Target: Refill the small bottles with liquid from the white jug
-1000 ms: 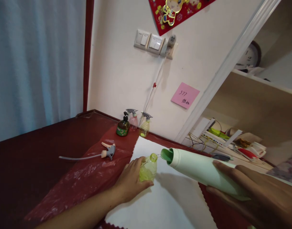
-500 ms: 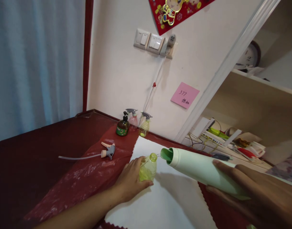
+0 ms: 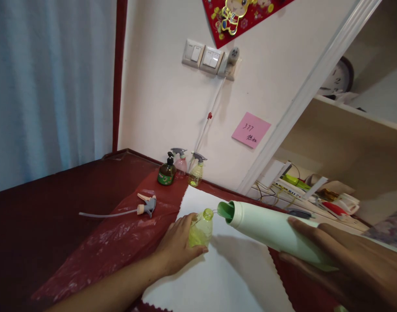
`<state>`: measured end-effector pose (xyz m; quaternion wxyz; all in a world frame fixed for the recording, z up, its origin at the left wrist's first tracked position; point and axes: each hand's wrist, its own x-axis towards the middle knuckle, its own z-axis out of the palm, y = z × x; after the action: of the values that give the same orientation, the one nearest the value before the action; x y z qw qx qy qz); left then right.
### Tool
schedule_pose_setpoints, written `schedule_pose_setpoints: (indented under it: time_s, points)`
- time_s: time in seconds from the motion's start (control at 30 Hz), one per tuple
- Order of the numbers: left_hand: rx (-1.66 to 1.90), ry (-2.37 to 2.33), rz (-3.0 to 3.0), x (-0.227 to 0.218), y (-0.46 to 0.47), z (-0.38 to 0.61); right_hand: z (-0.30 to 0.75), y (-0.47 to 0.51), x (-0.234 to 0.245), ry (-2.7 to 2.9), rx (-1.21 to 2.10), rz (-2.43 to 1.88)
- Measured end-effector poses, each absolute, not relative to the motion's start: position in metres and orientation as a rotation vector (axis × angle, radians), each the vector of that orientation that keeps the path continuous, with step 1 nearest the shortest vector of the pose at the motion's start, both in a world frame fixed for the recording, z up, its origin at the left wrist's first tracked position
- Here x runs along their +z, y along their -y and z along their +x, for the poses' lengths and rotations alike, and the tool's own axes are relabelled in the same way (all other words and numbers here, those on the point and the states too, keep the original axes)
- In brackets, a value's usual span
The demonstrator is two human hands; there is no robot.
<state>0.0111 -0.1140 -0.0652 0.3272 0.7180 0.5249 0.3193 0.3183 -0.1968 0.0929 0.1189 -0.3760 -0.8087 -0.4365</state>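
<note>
over the sheet (image 3: 185, 290): the bottle (image 3: 201, 234) was held near upright, its open neck just left of the flask's mouth, not touching it.
flask (image 3: 266, 223): its long axis ran near level, mouth toward the bottle; a thin stream (image 3: 214, 211) bridged the gap.
left hand (image 3: 175, 245): nearer the bottle, fingers wrapped around its side.
right hand (image 3: 344, 255): fingers grasped the flask's body, well back from its mouth.
contents: the bottle's lower part looked deeper yellow, its level unclear; the flask's level was hidden.
spray head (image 3: 149, 206): lay left of the bottle, tube reaching across the bench (image 3: 65, 190).
</note>
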Motion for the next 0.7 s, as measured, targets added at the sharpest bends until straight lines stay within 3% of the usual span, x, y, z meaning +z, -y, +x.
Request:
schedule_pose_setpoints:
  time_s: [0.7]
  points:
    - [0.867,-1.374,1.870,-0.0686,0.1137,0.0110,0.3148,0.1985,0.0954,2.349,-1.269,-1.082]
